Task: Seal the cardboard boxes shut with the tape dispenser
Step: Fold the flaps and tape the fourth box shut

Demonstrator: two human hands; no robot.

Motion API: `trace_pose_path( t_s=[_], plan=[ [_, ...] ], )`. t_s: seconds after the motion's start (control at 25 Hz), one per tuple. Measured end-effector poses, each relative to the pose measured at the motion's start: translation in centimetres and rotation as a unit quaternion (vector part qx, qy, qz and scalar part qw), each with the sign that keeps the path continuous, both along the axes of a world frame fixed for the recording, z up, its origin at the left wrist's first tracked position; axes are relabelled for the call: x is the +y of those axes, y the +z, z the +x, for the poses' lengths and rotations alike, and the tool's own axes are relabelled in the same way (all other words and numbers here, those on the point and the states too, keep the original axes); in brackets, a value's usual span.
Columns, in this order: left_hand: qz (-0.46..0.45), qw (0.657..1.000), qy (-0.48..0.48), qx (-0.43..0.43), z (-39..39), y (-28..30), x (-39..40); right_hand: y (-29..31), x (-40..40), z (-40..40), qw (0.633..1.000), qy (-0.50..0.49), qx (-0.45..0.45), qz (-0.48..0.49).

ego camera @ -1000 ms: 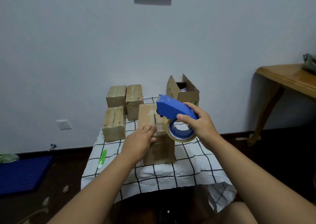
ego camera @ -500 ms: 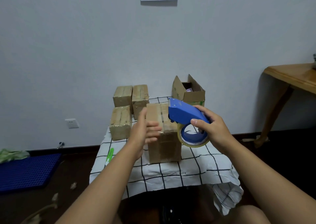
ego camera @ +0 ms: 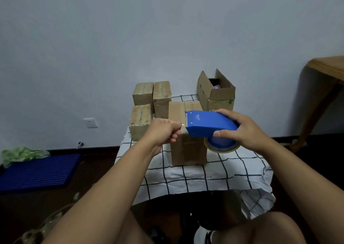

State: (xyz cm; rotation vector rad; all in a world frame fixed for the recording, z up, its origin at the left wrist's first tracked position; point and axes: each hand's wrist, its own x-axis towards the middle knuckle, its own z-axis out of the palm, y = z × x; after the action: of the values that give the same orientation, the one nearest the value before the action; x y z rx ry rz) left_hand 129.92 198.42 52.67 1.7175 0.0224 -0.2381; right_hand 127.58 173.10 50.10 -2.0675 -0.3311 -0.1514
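A closed cardboard box [ego camera: 188, 150] stands in the middle of a small table under a checked cloth [ego camera: 223, 171]. My right hand [ego camera: 242, 130] grips the blue tape dispenser [ego camera: 208, 125] in front of the box, its nose pointing left and its clear tape roll hanging below. My left hand [ego camera: 163, 132] pinches the free end of the tape right at the dispenser's nose. Three taped boxes [ego camera: 143, 109] sit grouped at the back left. An open box [ego camera: 216, 92] with raised flaps stands at the back right.
A wooden table [ego camera: 327, 70] juts in at the right. On the dark floor to the left lie a blue perforated mat [ego camera: 37, 171] and a green bundle [ego camera: 20, 154]. A wall socket [ego camera: 90, 123] sits low on the wall. My knees are under the table's front edge.
My left hand left the box top and closed on the tape end. My right hand turned the dispenser level, nose to the left. The camera swung left.
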Motion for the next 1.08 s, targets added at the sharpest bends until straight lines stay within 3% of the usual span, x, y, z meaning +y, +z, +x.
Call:
trace_pose_path(
  t_s=[0.32,0.72,0.92,1.08],
  plan=[
    [0.078,0.991,0.094,-0.047,3.2,-0.7,0.5,2.0,-4.0,1.1,0.994,-0.019,-0.039,-0.099],
    [0.032,0.992,0.114,-0.052,3.7,-3.1,1.8,3.2,-4.0,3.6,0.976,-0.01,-0.07,-0.206],
    [0.075,0.98,0.169,-0.074,4.5,-3.0,4.1,3.2,-4.3,4.3,0.971,-0.009,-0.059,-0.233],
    [0.05,0.986,0.148,-0.052,4.6,-3.7,3.6,3.6,-4.5,4.3,0.961,-0.025,-0.06,-0.269]
  ],
)
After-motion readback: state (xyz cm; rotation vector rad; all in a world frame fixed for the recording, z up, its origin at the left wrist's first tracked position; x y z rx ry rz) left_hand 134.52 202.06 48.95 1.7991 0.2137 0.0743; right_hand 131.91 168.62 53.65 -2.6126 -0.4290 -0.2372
